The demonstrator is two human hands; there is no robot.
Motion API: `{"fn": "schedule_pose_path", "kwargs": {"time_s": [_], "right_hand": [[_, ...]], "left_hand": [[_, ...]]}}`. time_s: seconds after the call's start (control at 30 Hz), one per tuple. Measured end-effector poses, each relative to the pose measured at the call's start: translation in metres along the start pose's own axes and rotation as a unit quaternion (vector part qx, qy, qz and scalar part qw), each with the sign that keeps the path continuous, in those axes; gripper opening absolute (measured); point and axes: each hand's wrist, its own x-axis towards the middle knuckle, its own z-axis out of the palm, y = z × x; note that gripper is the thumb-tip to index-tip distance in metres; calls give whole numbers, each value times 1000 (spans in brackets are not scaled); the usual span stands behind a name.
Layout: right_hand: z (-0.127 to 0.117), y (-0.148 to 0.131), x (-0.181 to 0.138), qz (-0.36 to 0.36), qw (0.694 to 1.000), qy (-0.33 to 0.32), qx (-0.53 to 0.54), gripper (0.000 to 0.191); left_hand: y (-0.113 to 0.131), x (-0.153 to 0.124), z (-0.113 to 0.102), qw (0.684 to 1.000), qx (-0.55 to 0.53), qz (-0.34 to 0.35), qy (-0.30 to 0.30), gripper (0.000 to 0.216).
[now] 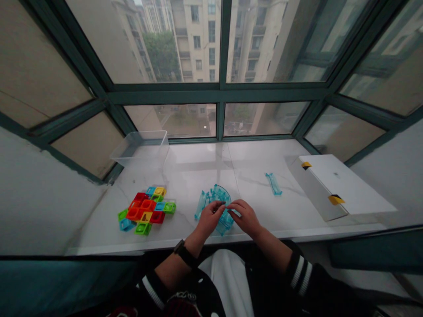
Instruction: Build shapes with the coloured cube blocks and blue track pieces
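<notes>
Both my hands sit low over a cluster of translucent blue curved plastic pieces (214, 197) near the front edge of the marble sill. My left hand (209, 219) and my right hand (244, 218) curl inward, their fingertips almost meeting above the cluster. The hands hide its lower part, so whether they grip it is unclear. To the right lies a separate translucent blue channel piece (273, 183), out of reach of my fingers. A flat group of red, orange, green, yellow and blue hollow plastic blocks (145, 210) lies to the left of my left hand.
A clear plastic tub (140, 149) stands at the back left of the marble sill (198, 165). A white box (337, 185) with yellow and black tabs lies at the right. Dark-framed windows (218, 92) rise behind the sill.
</notes>
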Motion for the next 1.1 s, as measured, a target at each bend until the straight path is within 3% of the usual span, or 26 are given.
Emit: {"fn": "schedule_pose_path", "kwargs": {"time_s": [0.17, 0.43, 0.73, 0.97, 1.1], "right_hand": [[-5, 10, -5, 15, 1000, -1, -7, 16], [-19, 30, -14, 59, 998, 22, -21, 16], [-48, 71, -23, 125, 986, 86, -65, 17], [-64, 119, -26, 168, 974, 119, -93, 17], [-63, 146, -28, 201, 965, 131, -102, 19]], "left_hand": [[8, -2, 4, 999, 25, 37, 5, 34], [10, 0, 18, 995, 17, 56, -79, 41], [6, 49, 71, 984, 43, 76, -155, 49], [4, 87, 123, 985, 38, 1, -168, 59], [-2, 102, 150, 980, -1, -109, -169, 68]]}}
